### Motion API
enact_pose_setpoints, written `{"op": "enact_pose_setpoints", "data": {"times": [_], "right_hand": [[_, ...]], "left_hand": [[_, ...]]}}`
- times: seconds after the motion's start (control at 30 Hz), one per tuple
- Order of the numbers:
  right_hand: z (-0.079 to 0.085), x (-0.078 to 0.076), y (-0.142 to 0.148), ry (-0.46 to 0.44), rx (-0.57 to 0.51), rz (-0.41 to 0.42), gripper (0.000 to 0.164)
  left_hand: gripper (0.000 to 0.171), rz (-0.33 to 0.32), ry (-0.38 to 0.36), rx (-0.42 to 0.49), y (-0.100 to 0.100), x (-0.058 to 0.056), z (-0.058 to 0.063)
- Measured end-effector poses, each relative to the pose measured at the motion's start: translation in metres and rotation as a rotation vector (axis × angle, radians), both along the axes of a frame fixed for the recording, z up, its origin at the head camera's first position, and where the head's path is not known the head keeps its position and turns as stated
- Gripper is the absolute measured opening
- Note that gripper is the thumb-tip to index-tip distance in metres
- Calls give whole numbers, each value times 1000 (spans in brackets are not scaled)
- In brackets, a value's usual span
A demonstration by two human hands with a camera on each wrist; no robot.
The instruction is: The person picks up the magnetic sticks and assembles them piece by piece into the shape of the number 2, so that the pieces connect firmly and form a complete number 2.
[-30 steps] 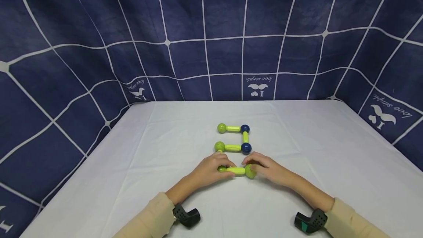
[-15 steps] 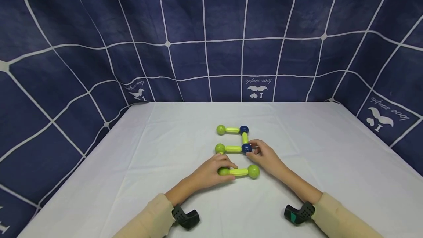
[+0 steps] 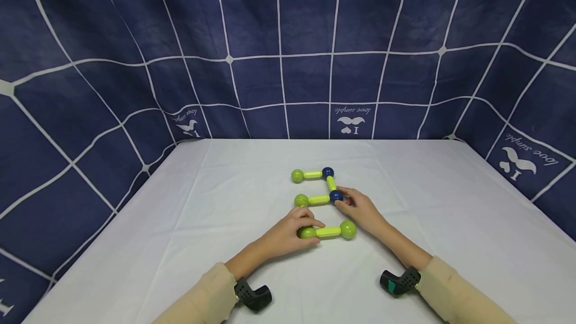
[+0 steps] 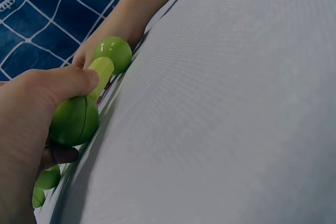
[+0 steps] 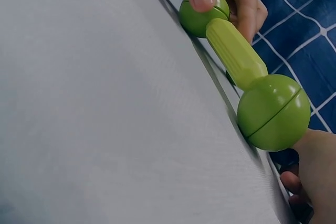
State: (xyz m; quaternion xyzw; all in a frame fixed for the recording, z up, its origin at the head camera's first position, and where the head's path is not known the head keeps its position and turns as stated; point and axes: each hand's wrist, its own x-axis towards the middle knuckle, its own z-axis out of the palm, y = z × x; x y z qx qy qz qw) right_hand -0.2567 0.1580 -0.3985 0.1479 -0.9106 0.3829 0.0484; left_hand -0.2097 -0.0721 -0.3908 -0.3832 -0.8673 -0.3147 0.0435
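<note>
A chain of magnetic balls and lime-yellow rods (image 3: 328,232) lies zigzag on the white cloth. My left hand (image 3: 288,231) grips the green ball (image 3: 308,232) at the chain's near left corner, its thumb reaching the rod's end in the left wrist view. Between the thumb and fingers of my right hand (image 3: 362,209) is the nearer blue ball (image 3: 336,196), at the middle row's right end. The near row ends in another green ball (image 5: 274,113), which neither hand touches. My left fingers mostly hide the short rod linking the near and middle rows.
Farther back, the chain's top row joins a green ball (image 3: 297,176) to a blue ball (image 3: 328,173). White cloth (image 3: 243,169) covers the table around it. A dark blue curtain (image 3: 306,79) with white lines hangs behind and at both sides.
My right hand has left the near green ball and gone forward to the blue ball. The far row has shifted slightly left, tilting its linking rod. My left hand stays at its corner.
</note>
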Motion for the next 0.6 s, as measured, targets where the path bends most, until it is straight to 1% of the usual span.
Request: {"op": "enact_pose_setpoints", "data": {"times": [0.13, 0.23, 0.43, 0.6], "right_hand": [[1, -3, -1, -6, 12, -15, 49], [1, -4, -2, -13, -1, -24, 49], [0, -4, -2, -6, -6, -29, 49], [0, -4, -2, -13, -8, -28, 48]], "left_hand": [[26, 37, 5, 2, 0, 0, 0], [25, 55, 2, 1, 1, 0, 0], [24, 63, -14, 1, 1, 1, 0], [23, 70, -9, 6, 1, 0, 1]]}}
